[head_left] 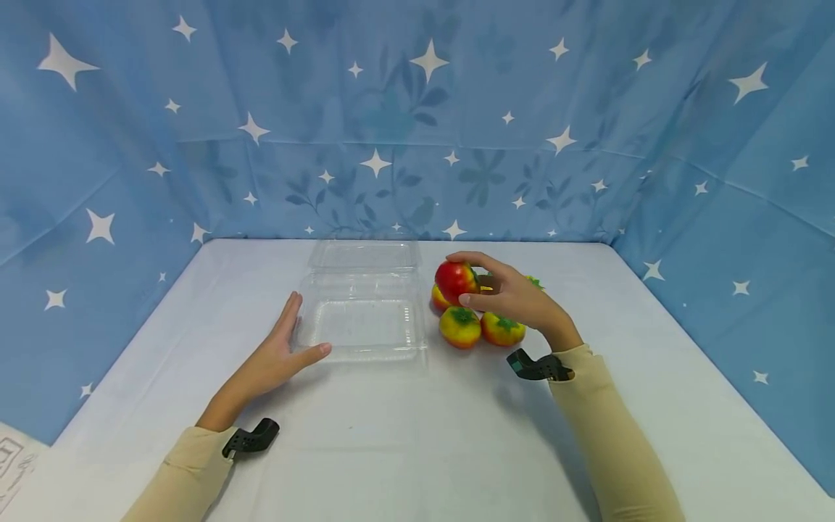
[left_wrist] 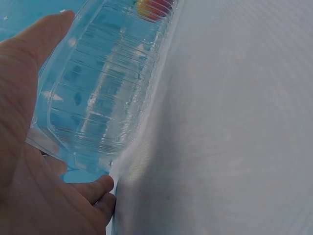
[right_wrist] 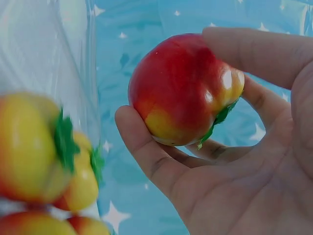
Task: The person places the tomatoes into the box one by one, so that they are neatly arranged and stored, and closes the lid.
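Note:
My right hand holds a red and yellow persimmon between thumb and fingers, its green calyx turned toward the palm. In the head view it overlaps the group of other persimmons. My left hand is at the left side of a clear plastic clamshell box, thumb spread and fingers nearly straight. In the left wrist view the thumb and fingertips lie right at the box's edge. The box stands with its lid folded back, and its tray holds nothing.
Several persimmons, such as one yellow and orange fruit, sit right of the box on the white table. A blue star-patterned curtain hangs behind and along both sides. Printed paper shows at the lower left.

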Available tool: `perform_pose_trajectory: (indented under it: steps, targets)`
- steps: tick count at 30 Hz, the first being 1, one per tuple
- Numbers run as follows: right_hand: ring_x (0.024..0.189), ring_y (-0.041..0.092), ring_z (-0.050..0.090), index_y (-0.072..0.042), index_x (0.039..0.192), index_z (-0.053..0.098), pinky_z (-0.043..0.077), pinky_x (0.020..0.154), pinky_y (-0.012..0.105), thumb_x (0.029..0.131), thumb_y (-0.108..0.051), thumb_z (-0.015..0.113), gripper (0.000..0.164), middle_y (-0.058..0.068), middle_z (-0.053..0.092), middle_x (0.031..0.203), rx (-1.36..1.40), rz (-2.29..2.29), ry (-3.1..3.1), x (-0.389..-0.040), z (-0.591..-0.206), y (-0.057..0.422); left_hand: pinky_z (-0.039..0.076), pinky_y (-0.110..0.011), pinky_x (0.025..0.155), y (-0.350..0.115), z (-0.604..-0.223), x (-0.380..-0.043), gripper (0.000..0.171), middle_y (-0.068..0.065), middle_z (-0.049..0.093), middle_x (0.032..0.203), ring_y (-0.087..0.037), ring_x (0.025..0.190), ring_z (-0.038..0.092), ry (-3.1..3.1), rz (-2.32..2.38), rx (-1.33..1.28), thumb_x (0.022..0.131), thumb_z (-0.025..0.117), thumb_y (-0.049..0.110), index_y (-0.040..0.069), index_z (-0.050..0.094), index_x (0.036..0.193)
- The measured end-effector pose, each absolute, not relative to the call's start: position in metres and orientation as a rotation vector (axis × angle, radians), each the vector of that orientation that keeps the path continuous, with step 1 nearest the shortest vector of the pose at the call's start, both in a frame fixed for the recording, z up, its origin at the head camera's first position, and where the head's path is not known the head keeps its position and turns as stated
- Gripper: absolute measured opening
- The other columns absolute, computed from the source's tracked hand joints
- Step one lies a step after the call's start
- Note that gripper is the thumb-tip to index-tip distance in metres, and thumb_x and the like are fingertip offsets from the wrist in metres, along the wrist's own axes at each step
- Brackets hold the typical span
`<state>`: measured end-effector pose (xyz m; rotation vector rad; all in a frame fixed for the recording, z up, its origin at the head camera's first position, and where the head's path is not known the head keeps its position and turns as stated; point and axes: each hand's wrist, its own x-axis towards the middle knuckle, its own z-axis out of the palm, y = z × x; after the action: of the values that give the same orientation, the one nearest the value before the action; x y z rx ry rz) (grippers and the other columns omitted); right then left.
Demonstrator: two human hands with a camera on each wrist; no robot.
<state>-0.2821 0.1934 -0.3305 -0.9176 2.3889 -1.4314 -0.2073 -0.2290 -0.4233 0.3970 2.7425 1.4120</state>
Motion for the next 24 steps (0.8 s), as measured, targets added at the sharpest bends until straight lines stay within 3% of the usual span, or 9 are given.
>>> perform_pose_trajectory:
  steps: [5,11,16,24]
  targets:
    - [0.137,0.043,0.057,-0.021,0.160,0.047,0.056,0.105,0.053,0.101,-0.017,0.074,0.065,0.005,0.044,0.162,-0.975,-1.433,2.352,-0.286,-0.333,0.169,0.011,-0.073,0.124,-0.228,-0.424,-0.207,0.118,-0.015,-0.013,0.178,-0.045,0.162,0.003,2.735,1.426,0.409,0.098,0.076,0.043,0.012,-0.011,0.171]
    - [0.125,0.042,0.063,-0.021,0.158,0.043,0.059,0.098,0.057,0.098,-0.016,0.077,0.069,0.012,0.046,0.153,-0.971,-1.468,2.276,-0.289,-0.337,0.136,0.010,-0.074,0.124,-0.230,-0.426,-0.207,0.119,-0.015,-0.014,0.178,-0.044,0.162,0.002,2.745,1.405,0.401,0.098,0.076,0.045,0.013,-0.011,0.172]
    - [0.126,0.037,0.063,-0.018,0.156,0.042,0.059,0.100,0.046,0.098,-0.017,0.077,0.067,0.013,0.050,0.148,-1.034,-1.446,2.284,-0.289,-0.337,0.108,0.011,-0.073,0.124,-0.232,-0.426,-0.207,0.122,-0.015,-0.015,0.177,-0.043,0.162,0.003,2.738,1.399,0.380,0.096,0.078,0.046,0.012,-0.011,0.171]
    - [0.128,0.033,0.059,-0.017,0.153,0.045,0.060,0.098,0.038,0.096,-0.012,0.080,0.067,0.010,0.053,0.148,-1.062,-1.416,2.322,-0.282,-0.344,0.065,0.014,-0.073,0.123,-0.231,-0.427,-0.209,0.123,-0.013,-0.010,0.179,-0.042,0.163,0.007,2.729,1.391,0.338,0.095,0.079,0.048,0.010,-0.010,0.172]
